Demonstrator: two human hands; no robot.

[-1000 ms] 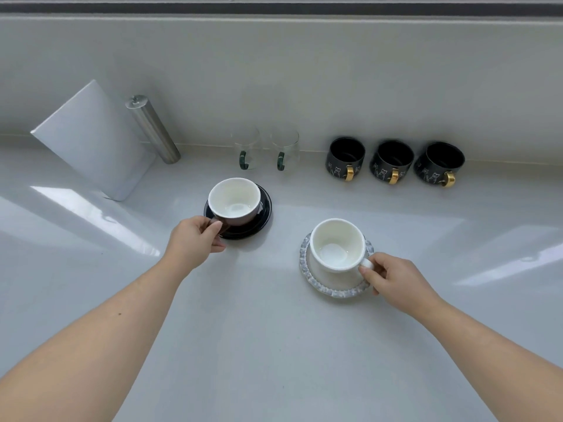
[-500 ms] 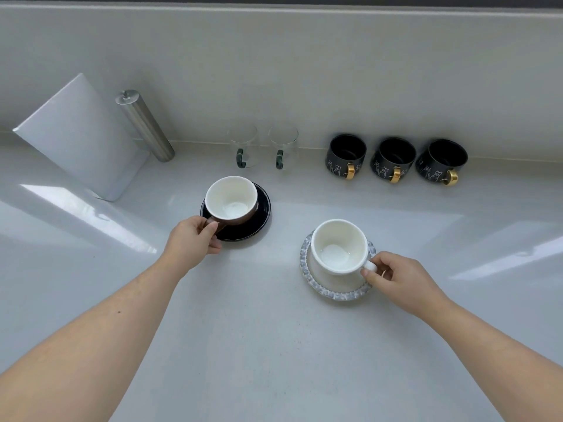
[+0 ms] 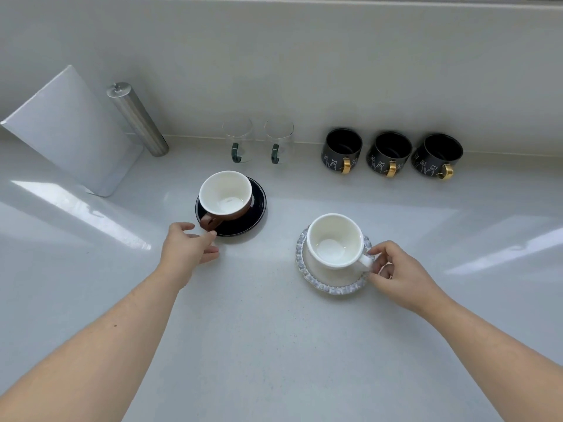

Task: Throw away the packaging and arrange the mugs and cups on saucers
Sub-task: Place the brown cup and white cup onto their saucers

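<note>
Two cup-and-saucer sets sit mid-worktop (image 3: 274, 345). Brown cup (image 3: 225, 194), white inside, sits on the black saucer (image 3: 257, 205), toward the back-left of centre, handle pointing at the near edge. White cup (image 3: 333, 240) sits on the clear glass saucer (image 3: 332, 287), right of centre, nearer the front edge, handle pointing right.

Left hand (image 3: 185, 249): fingers loosely spread, holding nothing, tips just beside the brown cup's handle and the saucer's near rim. Can't tell if a fingertip touches the saucer. Right hand (image 3: 399, 274): thumb and forefinger pinched on the white cup's handle, other fingers curled under.

Handling, as I judge it:
- Both cups look like glazed ceramic: stiff, brittle, slick, moderate weight, empty. They'll chip on a hard knock against saucer or worktop.
- Best grip is the handle loop, finger through or pinched; second choice is around the body from above.
- The glass saucer has a scalloped rim and is fragile. A cup can skate on it, so lift it clear rather than drag it.
- To move a whole set, hold the saucer rim from beneath and steady the cup.

Along the back edge: two glass mugs (image 3: 259, 141) with green handles, three black mugs (image 3: 391, 153) with gold handles, all off saucers. Back-left corner: white box (image 3: 70, 129) leaning, steel cylinder (image 3: 137, 118) beside it.

No packaging visible.
</note>
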